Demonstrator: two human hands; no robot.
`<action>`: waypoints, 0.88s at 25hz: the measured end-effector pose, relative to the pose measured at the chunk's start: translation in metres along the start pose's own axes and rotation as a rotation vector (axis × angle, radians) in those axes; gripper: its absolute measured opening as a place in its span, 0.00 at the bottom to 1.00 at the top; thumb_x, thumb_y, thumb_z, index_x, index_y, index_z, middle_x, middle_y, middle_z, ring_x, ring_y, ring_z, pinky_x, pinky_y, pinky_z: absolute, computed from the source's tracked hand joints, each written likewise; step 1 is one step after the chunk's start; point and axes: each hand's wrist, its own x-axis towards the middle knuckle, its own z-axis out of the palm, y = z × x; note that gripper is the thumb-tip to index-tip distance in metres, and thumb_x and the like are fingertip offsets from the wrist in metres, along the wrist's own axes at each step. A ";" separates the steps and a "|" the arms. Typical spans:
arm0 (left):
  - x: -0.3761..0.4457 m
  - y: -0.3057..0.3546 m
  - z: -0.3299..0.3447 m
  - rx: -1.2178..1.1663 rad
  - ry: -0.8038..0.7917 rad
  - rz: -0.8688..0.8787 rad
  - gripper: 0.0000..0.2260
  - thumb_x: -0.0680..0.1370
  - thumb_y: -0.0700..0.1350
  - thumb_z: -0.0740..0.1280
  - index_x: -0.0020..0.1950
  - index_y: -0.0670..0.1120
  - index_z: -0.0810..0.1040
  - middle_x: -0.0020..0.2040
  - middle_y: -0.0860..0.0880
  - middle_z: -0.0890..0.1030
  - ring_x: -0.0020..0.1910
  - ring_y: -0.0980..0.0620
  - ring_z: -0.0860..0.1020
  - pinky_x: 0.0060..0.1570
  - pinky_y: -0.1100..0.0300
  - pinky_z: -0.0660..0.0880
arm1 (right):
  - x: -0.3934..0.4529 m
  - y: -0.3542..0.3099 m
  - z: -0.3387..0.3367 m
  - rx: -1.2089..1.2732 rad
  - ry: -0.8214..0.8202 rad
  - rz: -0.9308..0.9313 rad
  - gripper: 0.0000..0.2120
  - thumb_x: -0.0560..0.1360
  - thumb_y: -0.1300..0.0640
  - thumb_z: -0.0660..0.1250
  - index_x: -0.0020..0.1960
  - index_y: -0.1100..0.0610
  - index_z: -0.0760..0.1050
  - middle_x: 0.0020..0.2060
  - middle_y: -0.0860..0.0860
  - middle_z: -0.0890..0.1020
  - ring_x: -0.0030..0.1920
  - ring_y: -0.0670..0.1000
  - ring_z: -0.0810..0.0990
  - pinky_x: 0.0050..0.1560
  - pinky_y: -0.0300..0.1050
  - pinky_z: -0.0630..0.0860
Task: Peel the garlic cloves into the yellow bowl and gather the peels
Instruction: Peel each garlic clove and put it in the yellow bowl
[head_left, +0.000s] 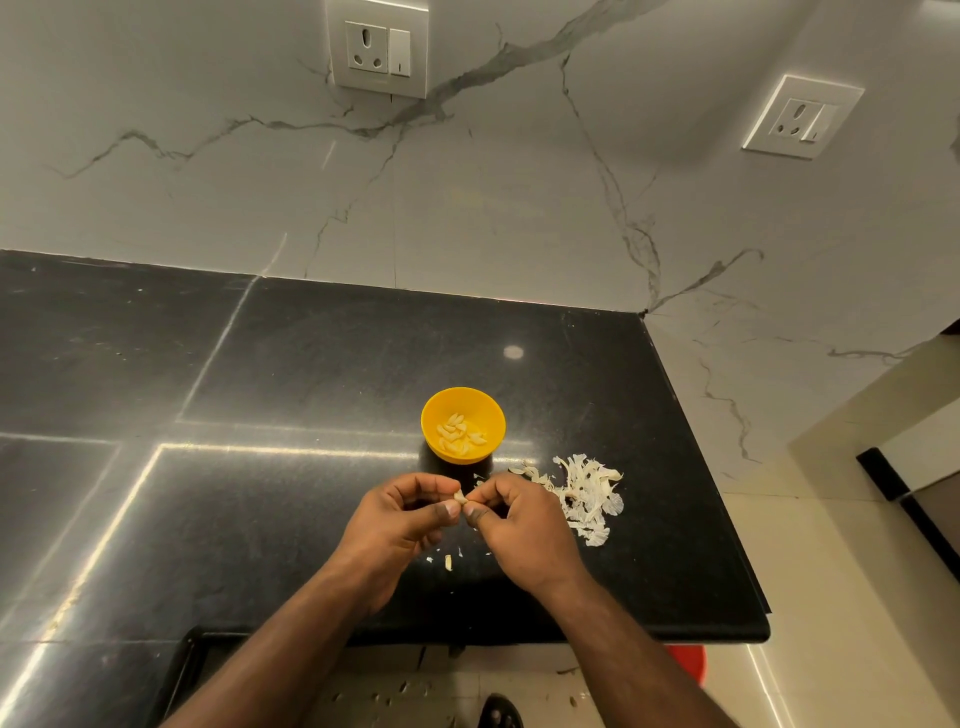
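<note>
Just near of the small yellow plastic bowl (463, 423) of peeled cloves on the black stone bench (311, 374), the left hand (397, 525) and right hand (519, 525) pinch one small pale garlic clove (460, 496) between curled fingers (451, 509); it may slip and drop among the papery white peels (584, 493) to the right.

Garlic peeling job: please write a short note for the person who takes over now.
Left hand and right hand both pinch one garlic clove above the counter.
Yellow bowl stands just beyond the hands and holds the peeled cloves.
Peel pile lies right of the hands; small scraps lie below them.
Left: finish this clove, drop it in the bowl, gather the peels.
</note>
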 end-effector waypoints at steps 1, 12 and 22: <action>0.000 -0.002 0.001 -0.002 0.016 0.000 0.10 0.73 0.36 0.75 0.53 0.43 0.84 0.49 0.42 0.85 0.47 0.45 0.80 0.46 0.53 0.76 | 0.000 -0.001 0.000 -0.015 0.006 0.002 0.02 0.75 0.55 0.73 0.44 0.49 0.82 0.35 0.42 0.82 0.40 0.40 0.80 0.39 0.35 0.75; 0.001 -0.012 0.001 0.034 0.104 0.023 0.05 0.76 0.38 0.73 0.52 0.42 0.82 0.48 0.44 0.86 0.50 0.43 0.83 0.50 0.50 0.77 | -0.002 -0.002 -0.009 -0.059 0.094 0.011 0.02 0.75 0.53 0.71 0.45 0.50 0.82 0.36 0.42 0.82 0.40 0.40 0.80 0.40 0.38 0.78; 0.001 -0.017 0.000 0.059 0.055 -0.014 0.10 0.79 0.36 0.69 0.56 0.47 0.85 0.46 0.44 0.85 0.46 0.49 0.82 0.48 0.55 0.78 | 0.006 0.017 -0.026 -0.149 0.196 0.068 0.12 0.79 0.62 0.61 0.40 0.56 0.80 0.32 0.45 0.78 0.31 0.42 0.72 0.34 0.41 0.66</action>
